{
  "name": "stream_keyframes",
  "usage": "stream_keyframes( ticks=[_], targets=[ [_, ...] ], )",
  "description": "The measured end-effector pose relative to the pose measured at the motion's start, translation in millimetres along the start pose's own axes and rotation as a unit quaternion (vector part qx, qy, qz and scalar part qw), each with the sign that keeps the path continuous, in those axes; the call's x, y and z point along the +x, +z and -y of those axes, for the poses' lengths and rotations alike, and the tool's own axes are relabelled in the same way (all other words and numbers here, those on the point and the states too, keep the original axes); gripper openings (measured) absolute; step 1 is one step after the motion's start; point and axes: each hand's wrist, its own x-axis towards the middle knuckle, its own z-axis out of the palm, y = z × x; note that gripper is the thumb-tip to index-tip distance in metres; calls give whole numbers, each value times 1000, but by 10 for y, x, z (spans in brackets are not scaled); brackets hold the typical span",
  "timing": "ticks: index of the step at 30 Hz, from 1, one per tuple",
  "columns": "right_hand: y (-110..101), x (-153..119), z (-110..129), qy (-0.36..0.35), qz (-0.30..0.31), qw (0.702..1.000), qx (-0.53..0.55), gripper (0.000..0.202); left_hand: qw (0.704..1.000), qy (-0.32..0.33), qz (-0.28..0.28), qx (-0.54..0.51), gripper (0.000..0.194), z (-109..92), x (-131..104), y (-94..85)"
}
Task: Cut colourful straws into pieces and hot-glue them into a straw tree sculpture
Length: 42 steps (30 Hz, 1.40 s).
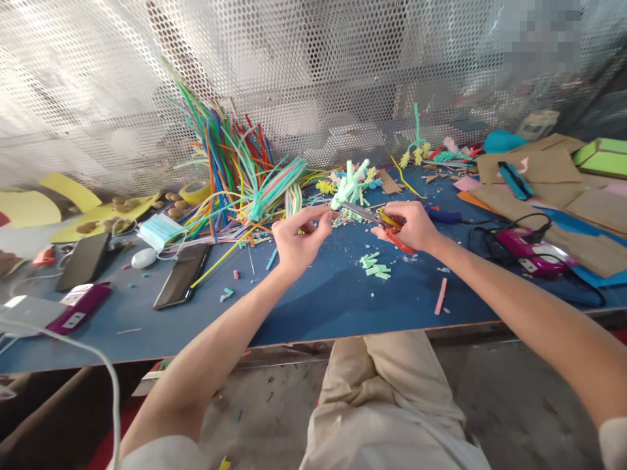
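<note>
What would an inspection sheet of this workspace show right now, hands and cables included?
Surface: blue tabletop, strewn with small scraps.
Job's things: scissors with red and yellow handles; pale green fuzzy piece at the blades; cut green bits nearer the person.
Clutter: coloured fuzzy stems, face mask, brown card.
Left hand: fingertips beside the pale green fuzzy piece; grip unclear.
Right hand: holds the scissors by the handles.
Cables: white cable at left; black cables by the magenta power strip at right.
Surroundings: perforated screen behind.
</note>
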Motion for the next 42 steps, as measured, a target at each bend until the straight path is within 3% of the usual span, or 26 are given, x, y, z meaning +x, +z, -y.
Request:
stream_keyframes(
  ticks=[8, 17, 26, 29, 31, 33, 36, 42],
  targets=[
    [-33, -23, -85, -49, -3, 997, -54, 38, 1000, 1, 7, 17, 16, -24, 0, -3],
    [-77, -4, -18, -67, -7, 994, -81, 37, 1000, -14, 12, 2, 16, 5, -2, -5],
    [-157, -7, -104, -31, -135, 985, -100, 45, 999, -43, 27, 2, 24, 109, 39, 0],
    [-159, -14, -101, 25, -149, 987, -50, 36, 998, -6, 40, 41, 23, 124, 16, 2],
    [-122, -10, -54, 90, -148, 984, 47, 29, 993, 38, 60, 93, 21, 135, -16, 12],
    [-59, 5, 12, 142, -124, 966, 178, 31, 983, 82, 80, 141, 19, 151, -54, 32],
    [60, 31, 97, 166, -80, 932, 312, 45, 973, 119, 100, 169, 18, 183, -106, 77],
    [224, 30, 167, 208, -81, 917, 329, 42, 957, 150, 134, 208, 18, 213, -143, 156]
  ],
)
